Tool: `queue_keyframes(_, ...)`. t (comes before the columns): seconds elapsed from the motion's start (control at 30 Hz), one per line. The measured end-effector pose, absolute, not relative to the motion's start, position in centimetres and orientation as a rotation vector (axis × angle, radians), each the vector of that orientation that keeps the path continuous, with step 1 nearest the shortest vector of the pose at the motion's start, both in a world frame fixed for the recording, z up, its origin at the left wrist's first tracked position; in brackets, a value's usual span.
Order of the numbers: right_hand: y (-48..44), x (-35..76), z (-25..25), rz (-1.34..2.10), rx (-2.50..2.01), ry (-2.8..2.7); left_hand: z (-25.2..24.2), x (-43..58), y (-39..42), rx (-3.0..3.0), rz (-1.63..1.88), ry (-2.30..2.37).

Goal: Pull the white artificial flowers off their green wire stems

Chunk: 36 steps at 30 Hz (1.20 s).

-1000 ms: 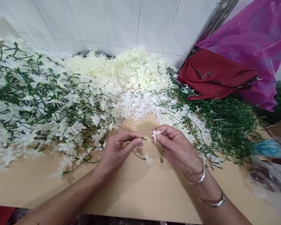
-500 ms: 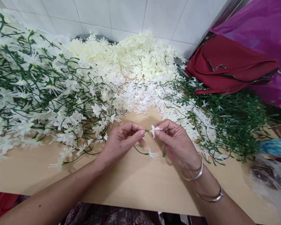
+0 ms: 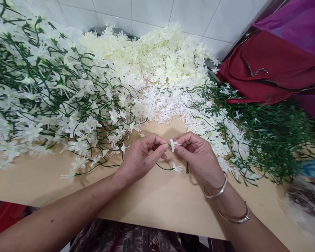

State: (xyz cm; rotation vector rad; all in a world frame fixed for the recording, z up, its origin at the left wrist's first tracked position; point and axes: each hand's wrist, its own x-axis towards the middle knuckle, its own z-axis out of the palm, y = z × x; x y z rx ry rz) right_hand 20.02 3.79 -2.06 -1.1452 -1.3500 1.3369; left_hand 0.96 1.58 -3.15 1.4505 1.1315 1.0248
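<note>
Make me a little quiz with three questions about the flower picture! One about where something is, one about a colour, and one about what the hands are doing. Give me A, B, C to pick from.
1. Where does the red handbag lie?
A. far right, by the tiled wall
B. at the front table edge
C. under the left hand

2. What colour is the flower head between the two hands?
A. pink
B. white
C. blue

3. How is the right hand placed?
A. flat on the table
B. open in the air
C. pinching the flower head at a green stem tip

Answers:
1 A: the bag sits at the far right against the wall, behind the bare green stems.
2 B: its petals are white.
3 C: the right fingertips close on the flower, while the left hand pinches the green stem.
</note>
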Motion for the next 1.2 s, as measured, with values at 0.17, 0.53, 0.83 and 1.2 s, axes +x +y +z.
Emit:
queue_keyframes(0.17, 3.8, 19.7, -2.5, 1.275, -1.129, -1.382, -2.7, 1.2, 1.3, 1.562, 1.045, 1.235)
queue_keyframes(0.53, 3.9, 19.6, -2.2, 1.305, -1.15, -1.428, -2.9, 1.4, 1.3, 1.528, 1.089, 1.209)
queue_keyframes(0.83, 4.3, 20.2, -1.8, 1.364, -1.156, -1.486, -3.0, 1.4, 1.3, 1.597, 1.088, 1.198)
queue_keyframes(1.2, 4.4, 20.6, -1.5, 1.441, -1.075, -1.443, -3.6, 1.0, 1.5, 1.431, 1.084, 1.133)
